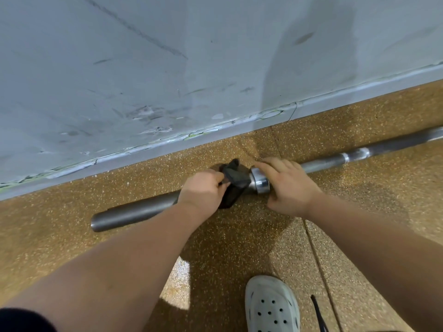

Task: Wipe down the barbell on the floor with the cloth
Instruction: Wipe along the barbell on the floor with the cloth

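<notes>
Item: pale perforated clog (pixel 272 305), lowest in frame, standing on the floor (pixel 215 248); a thin black cord (pixel 318 315) lies just right of it.

Item: floor, tan speckled surface with seams running away from the viewer.

Item: two bare forearms reaching forward from the lower corners; a dark sleeve edge (pixel 19 319) shows at the lower left.

Item: barbell (pixel 134 212), grey metal, lying flat on the floor near the base of the wall and roughly parallel to it. The thick sleeve end points left; the thinner shaft runs off the right edge. A bright collar (pixel 260 182) sits between the two hands.

Item: left hand (pixel 203 188), fingers curled and gripping the cloth (pixel 233 180). The cloth is dark and bunched, wrapped over the sleeve just left of the collar.

Item: right hand (pixel 287 185), laid over the shaft just right of the collar, fingers curled over the far side and thumb on the near side, holding the bar.

Item: wall (pixel 143 68), grey, scuffed and scratched, with a chipped skirting strip (pixel 335 97) where it meets the floor.
</notes>
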